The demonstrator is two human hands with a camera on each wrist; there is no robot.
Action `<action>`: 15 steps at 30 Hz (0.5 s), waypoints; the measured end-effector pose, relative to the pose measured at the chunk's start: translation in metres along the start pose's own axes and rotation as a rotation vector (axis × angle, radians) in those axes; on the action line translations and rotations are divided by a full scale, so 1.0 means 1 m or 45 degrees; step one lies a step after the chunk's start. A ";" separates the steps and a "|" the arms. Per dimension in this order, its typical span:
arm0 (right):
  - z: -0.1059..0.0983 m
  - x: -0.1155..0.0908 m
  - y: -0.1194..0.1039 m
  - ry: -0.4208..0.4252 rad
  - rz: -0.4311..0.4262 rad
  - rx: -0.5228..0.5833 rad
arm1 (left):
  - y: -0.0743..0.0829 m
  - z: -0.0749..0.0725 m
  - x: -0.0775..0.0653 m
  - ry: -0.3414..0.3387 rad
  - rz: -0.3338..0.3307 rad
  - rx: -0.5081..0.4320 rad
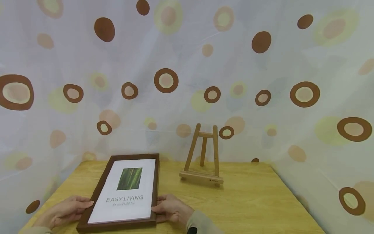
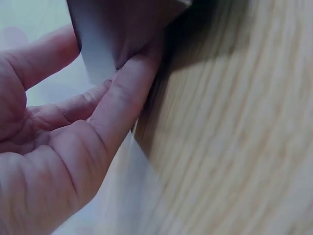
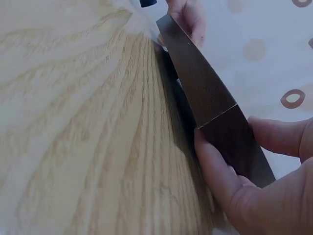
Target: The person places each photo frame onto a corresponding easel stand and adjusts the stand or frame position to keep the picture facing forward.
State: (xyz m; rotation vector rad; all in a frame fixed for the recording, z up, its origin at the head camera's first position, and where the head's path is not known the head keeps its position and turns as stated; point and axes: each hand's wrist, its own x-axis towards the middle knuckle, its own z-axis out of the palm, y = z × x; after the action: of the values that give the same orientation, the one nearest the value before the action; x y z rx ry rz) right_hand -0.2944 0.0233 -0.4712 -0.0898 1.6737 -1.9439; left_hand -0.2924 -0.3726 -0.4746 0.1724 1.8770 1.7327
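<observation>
A dark brown picture frame point(image 1: 155, 182) with a white "EASY LIVING" insert and a small green picture lies face up over the left part of the table. My left hand point(image 1: 68, 209) grips its left edge near the front corner, thumb on top and fingers beneath, as the left wrist view shows with the hand point(image 2: 73, 132). On the opposite side my right hand point(image 1: 172, 208) pinches the right edge. In the right wrist view the frame's brown side point(image 3: 200, 73) is lifted a little off the wood, between thumb and fingers point(image 3: 217, 169).
To the right of the frame, toward the back, stands a small wooden easel point(image 1: 216, 152) with a ledge across its front. The wooden table point(image 1: 248, 201) meets a white curtain point(image 1: 187, 107) with brown and pale circles at the back and sides.
</observation>
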 end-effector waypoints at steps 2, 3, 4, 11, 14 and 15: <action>-0.003 -0.001 -0.001 0.001 -0.032 0.004 | 0.002 0.001 0.002 0.015 0.018 0.009; -0.004 -0.001 -0.001 -0.009 -0.047 0.004 | 0.002 0.002 0.003 0.017 0.032 0.010; -0.006 -0.001 -0.002 -0.010 -0.056 0.003 | 0.003 0.003 0.003 0.018 0.042 0.002; -0.017 -0.004 -0.004 -0.009 -0.138 0.023 | 0.006 0.013 0.003 -0.015 0.101 -0.060; -0.022 -0.006 -0.005 -0.001 -0.168 0.029 | 0.008 0.016 0.004 -0.092 0.146 -0.102; -0.024 -0.006 -0.006 -0.004 -0.172 0.028 | 0.008 0.016 0.005 -0.121 0.161 -0.113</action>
State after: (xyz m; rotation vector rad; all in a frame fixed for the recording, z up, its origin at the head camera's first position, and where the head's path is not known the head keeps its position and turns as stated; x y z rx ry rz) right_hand -0.3010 0.0475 -0.4692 -0.2018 1.6829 -2.0591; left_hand -0.2909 -0.3554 -0.4684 0.3396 1.7502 1.8546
